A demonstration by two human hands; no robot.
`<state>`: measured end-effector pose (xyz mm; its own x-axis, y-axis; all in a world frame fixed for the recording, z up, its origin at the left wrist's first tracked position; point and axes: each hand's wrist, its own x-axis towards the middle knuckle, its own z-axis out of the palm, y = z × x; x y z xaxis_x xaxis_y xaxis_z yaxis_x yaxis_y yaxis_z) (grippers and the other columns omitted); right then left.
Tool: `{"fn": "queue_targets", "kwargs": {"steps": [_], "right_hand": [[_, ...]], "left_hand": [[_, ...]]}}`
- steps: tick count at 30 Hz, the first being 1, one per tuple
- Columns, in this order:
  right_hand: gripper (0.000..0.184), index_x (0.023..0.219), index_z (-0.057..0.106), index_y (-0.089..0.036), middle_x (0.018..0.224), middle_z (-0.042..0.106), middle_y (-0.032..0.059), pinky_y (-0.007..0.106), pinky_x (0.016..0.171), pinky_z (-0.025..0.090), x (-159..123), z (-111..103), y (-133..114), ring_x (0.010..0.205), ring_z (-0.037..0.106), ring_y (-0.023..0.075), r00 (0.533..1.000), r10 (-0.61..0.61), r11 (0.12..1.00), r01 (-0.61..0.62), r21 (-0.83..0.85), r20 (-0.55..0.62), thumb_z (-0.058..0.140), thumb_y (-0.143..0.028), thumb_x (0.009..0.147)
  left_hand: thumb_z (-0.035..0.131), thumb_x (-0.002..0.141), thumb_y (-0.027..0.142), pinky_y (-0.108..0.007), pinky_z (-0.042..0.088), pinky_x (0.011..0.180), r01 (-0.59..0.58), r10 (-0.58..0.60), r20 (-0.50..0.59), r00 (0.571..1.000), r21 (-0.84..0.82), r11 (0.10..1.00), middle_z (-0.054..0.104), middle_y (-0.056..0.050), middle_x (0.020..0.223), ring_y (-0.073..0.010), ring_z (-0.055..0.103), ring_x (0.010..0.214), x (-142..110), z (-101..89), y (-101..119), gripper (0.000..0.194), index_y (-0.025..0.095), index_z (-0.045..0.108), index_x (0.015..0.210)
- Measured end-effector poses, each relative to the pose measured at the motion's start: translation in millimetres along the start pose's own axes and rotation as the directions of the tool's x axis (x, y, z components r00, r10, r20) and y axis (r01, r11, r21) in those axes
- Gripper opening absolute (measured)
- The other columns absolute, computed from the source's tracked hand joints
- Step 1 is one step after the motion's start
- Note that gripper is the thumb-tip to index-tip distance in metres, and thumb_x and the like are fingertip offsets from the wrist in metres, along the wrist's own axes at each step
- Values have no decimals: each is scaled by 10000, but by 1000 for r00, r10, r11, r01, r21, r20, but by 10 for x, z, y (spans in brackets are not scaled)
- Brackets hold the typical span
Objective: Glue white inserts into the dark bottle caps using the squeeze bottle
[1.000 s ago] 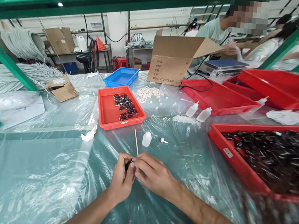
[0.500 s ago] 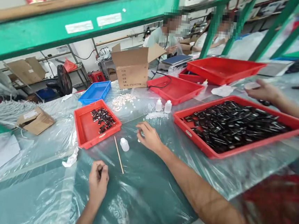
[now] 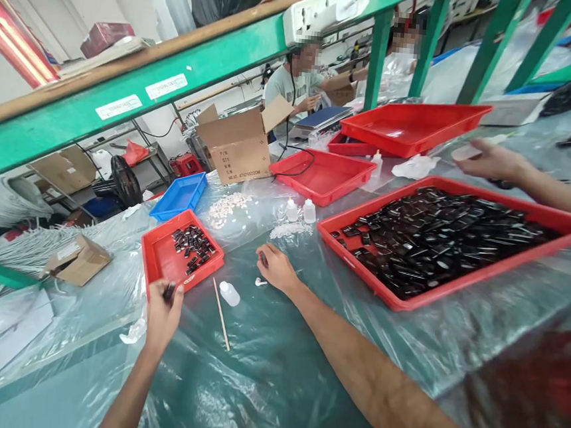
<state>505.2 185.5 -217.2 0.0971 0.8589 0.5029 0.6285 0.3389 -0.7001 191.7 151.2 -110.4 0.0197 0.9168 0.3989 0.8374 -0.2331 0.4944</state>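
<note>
My left hand (image 3: 161, 320) is at the near corner of the small red tray (image 3: 150, 255), its fingers closed on a small black plastic piece (image 3: 169, 290). Several similar black pieces (image 3: 193, 244) lie in that tray. My right hand (image 3: 279, 269) is over the table with its fingers curled together; whatever is between them is hidden. Just below those fingers a small white piece (image 3: 260, 282) lies on the plastic sheet. Between my hands are a white dropper bottle (image 3: 230, 294), lying tilted, and a thin wooden stick (image 3: 221, 315).
A large red tray (image 3: 360, 274) heaped with black pieces stands at right, near a co-worker's hand (image 3: 493, 159). Two small bottles (image 3: 300, 210), scattered pale pieces (image 3: 230, 209), a blue tray (image 3: 180, 195) and a cardboard box (image 3: 236, 146) stand behind. A green shelf beam (image 3: 140, 95) crosses above.
My left hand has moved up and left to the small red tray, now showing a black piece in its fingers. My right hand's fingers have curled; the white piece shows on the table. The view has shifted.
</note>
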Motion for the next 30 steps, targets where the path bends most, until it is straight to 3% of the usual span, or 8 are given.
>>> {"fn": "queue_targets", "kwargs": {"steps": [3,6,10,15,25,30], "right_hand": [[218,1053,651,-217,1029,719,42,277,729,524,-2,7,1,703,630,147,1000,-2,1000,2,9,-6,541,-100,906],[198,1034,647,-221,1017,720,40,278,702,516,6,7,-15,684,624,146,1000,-8,1000,8,-1,-18,543,-108,909],[181,1012,645,-230,1013,722,26,267,692,498,19,9,-15,688,625,142,1000,-8,1000,8,-27,-11,559,-113,905],[196,1051,651,-220,1044,729,41,276,719,487,-6,14,-2,717,635,152,1000,9,999,-9,-31,22,543,-116,924],[189,1046,658,-204,1052,739,64,290,734,478,-22,-9,-9,718,642,163,998,34,999,-32,-38,56,516,-146,936],[194,1056,657,-202,1064,735,71,296,712,471,-21,-5,-9,704,636,163,996,44,998,-40,-51,74,495,-160,957]], "left_hand": [[557,844,385,-353,451,972,-70,62,59,996,140,988,514,-82,1274,-244,581,1166,450,-50,-25,468,227,358,1237],[668,809,374,-371,410,1021,-107,71,138,988,272,956,504,-89,1316,-286,551,1227,582,-39,-68,536,221,416,1256],[741,775,404,-362,460,940,-152,44,261,964,411,899,598,-54,1222,-303,625,1129,395,30,-184,463,259,532,1162],[577,938,268,-358,500,884,-149,-32,296,955,567,810,616,-55,1196,-207,656,1023,174,-49,-397,225,208,572,1154],[578,941,287,-321,530,800,-84,-93,212,973,699,710,654,-22,1046,-154,667,892,-180,-651,-873,149,167,619,1020],[627,827,270,-391,502,861,-123,17,164,986,663,738,653,-55,1027,-284,665,985,-259,-996,-954,154,221,588,968]]}}
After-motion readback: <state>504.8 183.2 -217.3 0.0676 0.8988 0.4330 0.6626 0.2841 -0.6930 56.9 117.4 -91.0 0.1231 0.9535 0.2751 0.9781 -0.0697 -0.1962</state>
